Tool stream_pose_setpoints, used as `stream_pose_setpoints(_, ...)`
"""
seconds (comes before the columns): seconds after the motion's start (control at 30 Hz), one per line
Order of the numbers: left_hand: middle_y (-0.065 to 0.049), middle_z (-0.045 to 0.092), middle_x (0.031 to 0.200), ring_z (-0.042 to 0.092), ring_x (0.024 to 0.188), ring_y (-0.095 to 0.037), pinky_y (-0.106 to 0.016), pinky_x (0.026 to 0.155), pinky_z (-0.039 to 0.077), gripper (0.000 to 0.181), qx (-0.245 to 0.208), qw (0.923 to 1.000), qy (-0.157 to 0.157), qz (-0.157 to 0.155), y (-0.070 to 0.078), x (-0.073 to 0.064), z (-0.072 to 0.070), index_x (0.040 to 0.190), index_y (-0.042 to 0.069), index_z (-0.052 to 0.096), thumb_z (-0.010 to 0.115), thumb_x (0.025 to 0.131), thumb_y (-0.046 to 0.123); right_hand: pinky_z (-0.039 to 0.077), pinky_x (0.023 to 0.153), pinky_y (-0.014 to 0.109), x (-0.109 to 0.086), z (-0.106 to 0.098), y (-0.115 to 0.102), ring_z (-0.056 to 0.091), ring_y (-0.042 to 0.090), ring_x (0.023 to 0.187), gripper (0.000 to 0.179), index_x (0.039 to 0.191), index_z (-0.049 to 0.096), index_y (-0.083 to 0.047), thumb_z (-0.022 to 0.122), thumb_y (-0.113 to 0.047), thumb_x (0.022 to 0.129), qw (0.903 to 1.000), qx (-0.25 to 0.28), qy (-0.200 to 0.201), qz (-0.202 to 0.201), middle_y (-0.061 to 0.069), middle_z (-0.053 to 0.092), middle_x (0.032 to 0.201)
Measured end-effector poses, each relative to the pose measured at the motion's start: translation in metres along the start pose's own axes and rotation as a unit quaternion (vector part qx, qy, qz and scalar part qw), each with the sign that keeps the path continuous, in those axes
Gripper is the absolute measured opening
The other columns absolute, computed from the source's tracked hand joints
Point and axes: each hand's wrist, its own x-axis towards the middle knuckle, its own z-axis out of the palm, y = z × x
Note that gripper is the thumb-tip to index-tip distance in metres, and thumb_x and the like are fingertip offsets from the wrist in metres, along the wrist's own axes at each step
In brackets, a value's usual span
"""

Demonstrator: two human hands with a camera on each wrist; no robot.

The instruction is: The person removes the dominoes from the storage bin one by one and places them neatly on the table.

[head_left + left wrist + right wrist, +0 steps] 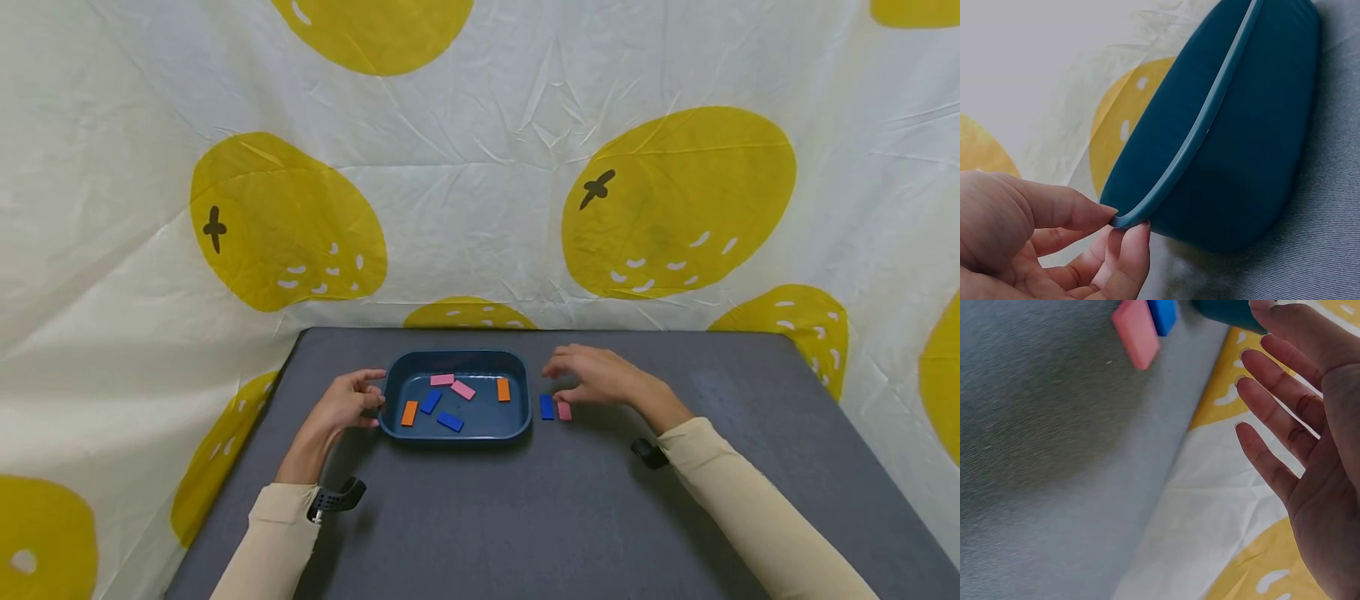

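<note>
A dark teal rectangular tray (457, 433) sits on the table with several small flat blocks inside: two pink (442, 380), two orange (503, 389) and two blue (450, 422). At its left end my left hand (347, 403) pinches the rim (1194, 134) between thumb and fingers. Just right of the tray, a blue block (547, 407) and a pink block (564, 411) lie side by side on the table. Over these two hovers my right hand (603, 377), its fingers spread and holding nothing; in the right wrist view the pink block (1136, 334) is apart from the fingertips.
The grey table (480, 517) carries everything. Behind it hangs a white cloth (465, 225) printed with large yellow fruit shapes, meeting the table's back edge. Dark bands (341, 495) circle both wrists.
</note>
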Motion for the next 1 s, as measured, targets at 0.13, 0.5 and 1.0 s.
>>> stream_pose_setpoints(0.13, -0.015, 0.058, 0.106, 0.065, 0.094, -0.026, -0.034, 0.065, 0.059, 0.048, -0.003, 1.0, 0.001, 0.002, -0.001, 0.001, 0.0, 0.149, 0.005, 0.048, 0.057, 0.102, 0.001, 0.055, 0.092, 0.04, 0.007, -0.003, -0.004, 0.061, 0.014, 0.109, 0.036, 0.124, 0.071, -0.02, 0.076, -0.034, 0.091, 0.9999, -0.012, 0.003, -0.005, -0.007, 0.065, 0.116)
stream_pose_setpoints(0.5, -0.015, 0.058, 0.106, 0.065, 0.092, -0.026, -0.035, 0.065, 0.059, 0.049, -0.004, 1.0, 0.003, -0.005, -0.002, 0.002, 0.001, 0.148, 0.005, 0.048, 0.057, 0.101, 0.0, 0.055, 0.092, 0.04, 0.023, -0.016, -0.023, 0.063, 0.014, 0.107, 0.037, 0.124, 0.072, -0.018, 0.078, -0.033, 0.09, 0.9988, -0.009, 0.005, -0.047, -0.005, 0.065, 0.115)
stream_pose_setpoints(1.0, -0.021, 0.06, 0.109, 0.065, 0.091, -0.027, -0.035, 0.064, 0.059, 0.048, -0.001, 1.0, 0.01, 0.0, -0.002, 0.002, 0.002, 0.148, 0.003, 0.048, 0.056, 0.101, 0.0, 0.052, 0.098, 0.04, 0.047, -0.016, -0.042, 0.063, 0.019, 0.113, 0.038, 0.125, 0.07, -0.02, 0.078, -0.032, 0.09, 0.997, -0.002, -0.036, -0.068, -0.002, 0.065, 0.119)
